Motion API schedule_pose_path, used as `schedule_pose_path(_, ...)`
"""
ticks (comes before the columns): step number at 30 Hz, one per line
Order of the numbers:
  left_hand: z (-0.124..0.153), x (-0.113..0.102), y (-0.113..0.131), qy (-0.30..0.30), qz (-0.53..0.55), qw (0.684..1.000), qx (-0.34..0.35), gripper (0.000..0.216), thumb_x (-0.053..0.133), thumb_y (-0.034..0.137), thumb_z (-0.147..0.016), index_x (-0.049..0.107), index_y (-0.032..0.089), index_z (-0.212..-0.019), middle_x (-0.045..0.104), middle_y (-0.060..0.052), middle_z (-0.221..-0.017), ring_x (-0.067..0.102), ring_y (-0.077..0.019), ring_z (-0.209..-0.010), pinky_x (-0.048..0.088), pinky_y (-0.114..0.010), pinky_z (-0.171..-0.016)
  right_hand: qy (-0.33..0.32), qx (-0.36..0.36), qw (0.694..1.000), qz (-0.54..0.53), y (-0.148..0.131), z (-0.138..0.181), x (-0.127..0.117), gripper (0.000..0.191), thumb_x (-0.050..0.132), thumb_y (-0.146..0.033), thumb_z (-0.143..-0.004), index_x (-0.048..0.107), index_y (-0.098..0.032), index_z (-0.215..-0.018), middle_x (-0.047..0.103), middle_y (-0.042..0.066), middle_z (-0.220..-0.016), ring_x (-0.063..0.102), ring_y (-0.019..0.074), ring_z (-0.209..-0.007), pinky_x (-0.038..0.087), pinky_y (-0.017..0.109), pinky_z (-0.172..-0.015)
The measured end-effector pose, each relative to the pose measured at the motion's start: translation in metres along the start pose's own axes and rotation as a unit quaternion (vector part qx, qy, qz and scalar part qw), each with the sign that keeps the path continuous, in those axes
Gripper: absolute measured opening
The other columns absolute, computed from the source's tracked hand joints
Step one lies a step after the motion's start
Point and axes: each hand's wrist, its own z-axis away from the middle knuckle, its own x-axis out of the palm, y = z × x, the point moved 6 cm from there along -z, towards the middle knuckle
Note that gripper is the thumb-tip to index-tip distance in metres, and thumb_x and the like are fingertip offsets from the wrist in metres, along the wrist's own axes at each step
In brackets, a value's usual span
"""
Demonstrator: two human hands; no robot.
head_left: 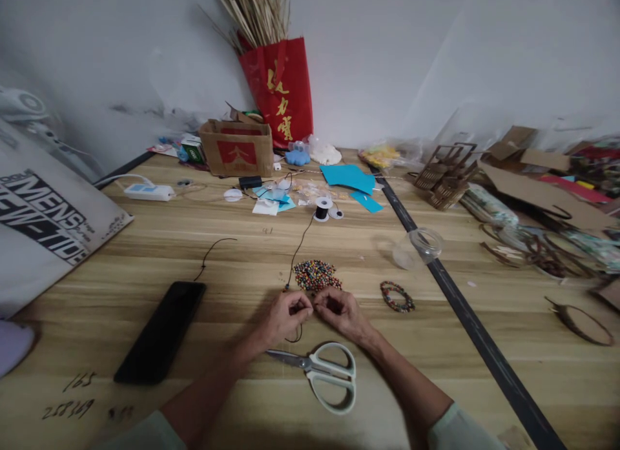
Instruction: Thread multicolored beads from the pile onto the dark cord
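My left hand [285, 314] and my right hand [340, 310] rest on the wooden table [145, 243], fingertips pinched together just in front of a pile of small coloured beads [316, 275]. A thin black cord [299, 246] runs from my left fingers up to a black spool [322, 210]; a loop of it hangs below my left hand. What my right fingers pinch is too small to make out. White-handled scissors [325, 372] lie closed between my forearms. A finished bead bracelet [397, 296] lies to the right of my right hand.
A black phone [162, 330] lies at the left. A clear plastic cup [419, 246] lies on its side. A cardboard box [237, 146], red bag [281, 92] with sticks, blue paper [349, 176], power strip [148, 191] and craft clutter line the back and right.
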Motion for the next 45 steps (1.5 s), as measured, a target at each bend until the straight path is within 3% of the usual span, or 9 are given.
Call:
schedule_pose_path(22, -0.0007, -0.0013, -0.0077, 0.028, 0.021, 0.999, 0.019, 0.01, 0.056, 0.023, -0.073, 0.057, 0.014, -0.069, 0.052, 0.002, -0.059, 0.047, -0.0103, -0.055, 0.038, -0.02, -0.053, -0.017, 0.015, 0.999, -0.029, 0.006, 0.0, 0.0015, 0.009, 0.063, -0.023, -0.079, 0.059, -0.015, -0.078, 0.053, -0.002, -0.066, 0.045, 0.0093, -0.058, 0.034, 0.02, -0.053)
schedule_pose_path(45, 0.0004, -0.0031, -0.0001, 0.03, -0.002, 0.999, 0.012, 0.007, 0.055, 0.019, -0.073, 0.057, 0.015, -0.068, 0.053, 0.002, -0.059, 0.048, -0.011, -0.056, 0.038, -0.021, -0.054, -0.023, 0.029, 0.997, -0.07, 0.0048, -0.0014, 0.0008, 0.021, 0.067, -0.034, -0.078, 0.06, -0.015, -0.075, 0.055, -0.001, -0.065, 0.046, 0.0096, -0.057, 0.036, 0.021, -0.053)
